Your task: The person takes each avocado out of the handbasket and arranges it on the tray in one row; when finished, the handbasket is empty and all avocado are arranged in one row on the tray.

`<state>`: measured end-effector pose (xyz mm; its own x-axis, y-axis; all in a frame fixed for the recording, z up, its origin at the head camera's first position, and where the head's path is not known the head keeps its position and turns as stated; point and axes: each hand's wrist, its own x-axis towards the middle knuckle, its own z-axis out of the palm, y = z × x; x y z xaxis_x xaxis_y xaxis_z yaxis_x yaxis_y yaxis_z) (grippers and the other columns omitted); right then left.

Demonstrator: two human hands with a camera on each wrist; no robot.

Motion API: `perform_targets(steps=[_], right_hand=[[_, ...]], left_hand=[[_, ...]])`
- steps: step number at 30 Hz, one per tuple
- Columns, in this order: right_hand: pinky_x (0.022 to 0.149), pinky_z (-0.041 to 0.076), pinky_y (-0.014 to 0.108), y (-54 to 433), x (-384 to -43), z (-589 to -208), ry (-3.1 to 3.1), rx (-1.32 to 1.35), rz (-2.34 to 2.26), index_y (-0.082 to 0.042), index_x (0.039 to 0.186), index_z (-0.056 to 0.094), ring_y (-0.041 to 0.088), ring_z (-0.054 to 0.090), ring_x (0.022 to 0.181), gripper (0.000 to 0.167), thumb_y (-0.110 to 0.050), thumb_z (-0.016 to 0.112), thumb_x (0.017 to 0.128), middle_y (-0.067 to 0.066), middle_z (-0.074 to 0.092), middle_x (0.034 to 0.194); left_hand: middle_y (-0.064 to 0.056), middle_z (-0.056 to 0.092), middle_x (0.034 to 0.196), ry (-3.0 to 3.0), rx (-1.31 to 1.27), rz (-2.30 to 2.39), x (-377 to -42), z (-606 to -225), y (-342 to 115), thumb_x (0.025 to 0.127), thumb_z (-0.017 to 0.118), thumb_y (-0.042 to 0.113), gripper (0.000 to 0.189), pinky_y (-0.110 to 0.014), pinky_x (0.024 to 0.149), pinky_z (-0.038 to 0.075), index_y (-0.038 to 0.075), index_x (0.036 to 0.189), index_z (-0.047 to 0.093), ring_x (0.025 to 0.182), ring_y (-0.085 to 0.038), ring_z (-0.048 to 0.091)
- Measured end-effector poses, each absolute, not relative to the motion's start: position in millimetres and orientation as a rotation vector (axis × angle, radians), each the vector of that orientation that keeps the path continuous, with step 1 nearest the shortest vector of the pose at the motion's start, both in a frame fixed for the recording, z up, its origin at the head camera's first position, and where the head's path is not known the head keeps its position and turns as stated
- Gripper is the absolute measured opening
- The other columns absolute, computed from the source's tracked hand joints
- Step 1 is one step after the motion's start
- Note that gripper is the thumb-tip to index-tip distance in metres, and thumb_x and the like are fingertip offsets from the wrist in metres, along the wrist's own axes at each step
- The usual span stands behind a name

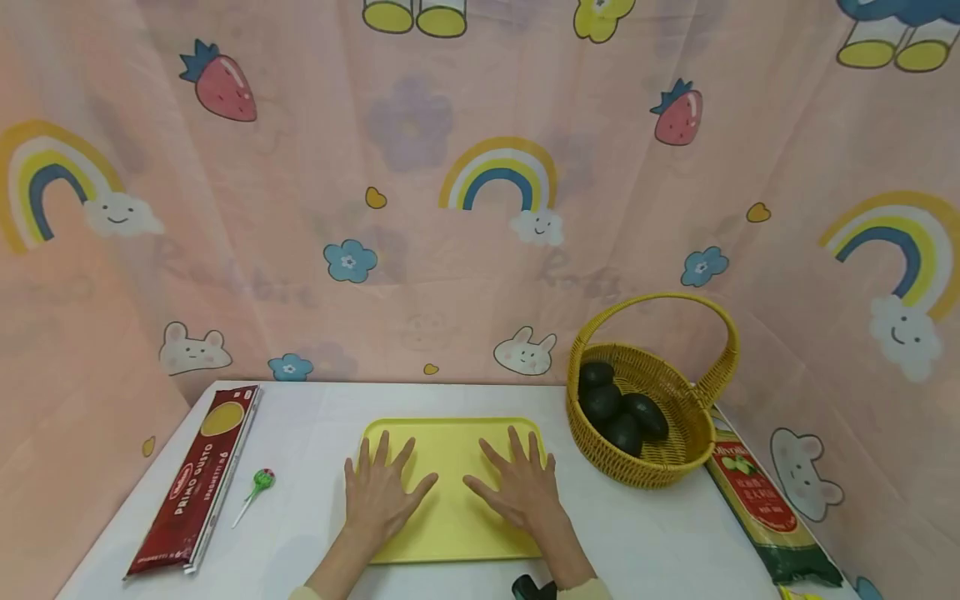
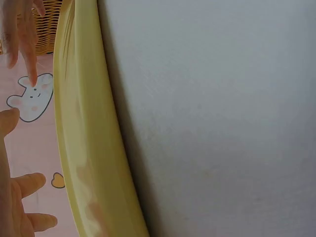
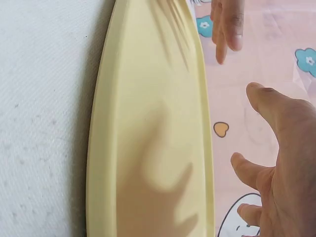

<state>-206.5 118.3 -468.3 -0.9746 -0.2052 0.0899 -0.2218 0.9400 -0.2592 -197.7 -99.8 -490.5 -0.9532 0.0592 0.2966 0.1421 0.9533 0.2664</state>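
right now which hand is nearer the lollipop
The left hand, over the left side of the tray, right of the lollipop; the right hand is farther, over the tray's right side.

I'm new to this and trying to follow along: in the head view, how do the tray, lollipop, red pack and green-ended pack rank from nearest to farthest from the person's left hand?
From the left hand:
1. Tray: beneath the hand in that view.
2. Lollipop: to its left.
3. Red pack: farther left, past the lollipop.
4. Green-ended pack: far right.

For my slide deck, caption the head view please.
Left hand and right hand spread over a yellow tray, woven basket alongside.
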Motion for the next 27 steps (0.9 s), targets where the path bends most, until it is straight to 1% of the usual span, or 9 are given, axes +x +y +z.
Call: perform_targets(steps=[7,14,27], right_hand=[[0.100,0.029,0.075,121.8,-203.7,-465.3,-3.024,0.344,0.390,-0.026,0.140,0.051,0.049,0.026,0.136,0.069,-0.070,0.044,0.087,0.019,0.032,0.151],[0.102,0.027,0.074,128.0,-200.4,-465.0,-3.024,0.342,0.402,-0.028,0.141,0.049,0.048,0.023,0.138,0.069,-0.071,0.042,0.087,0.018,0.030,0.153],[0.105,0.024,0.073,141.0,-191.8,-464.5,-3.023,0.327,0.401,-0.029,0.142,0.049,0.046,0.019,0.140,0.068,-0.069,0.045,0.087,0.017,0.027,0.154]], left_hand=[[-0.023,0.041,0.145,-2.832,-0.134,-0.421,-193.7,-488.8,-103.2,0.087,0.051,0.065,0.067,-0.072,0.102,0.030,0.019,0.137,0.055,0.134,-0.049,0.030],[-0.021,0.041,0.145,-2.835,-0.126,-0.420,-186.2,-486.5,-109.1,0.087,0.051,0.065,0.067,-0.071,0.103,0.031,0.020,0.137,0.055,0.135,-0.048,0.030],[-0.021,0.044,0.143,-2.804,-0.180,-0.386,-169.6,-485.7,-118.8,0.085,0.056,0.063,0.065,-0.069,0.101,0.033,0.020,0.134,0.058,0.132,-0.049,0.033]])
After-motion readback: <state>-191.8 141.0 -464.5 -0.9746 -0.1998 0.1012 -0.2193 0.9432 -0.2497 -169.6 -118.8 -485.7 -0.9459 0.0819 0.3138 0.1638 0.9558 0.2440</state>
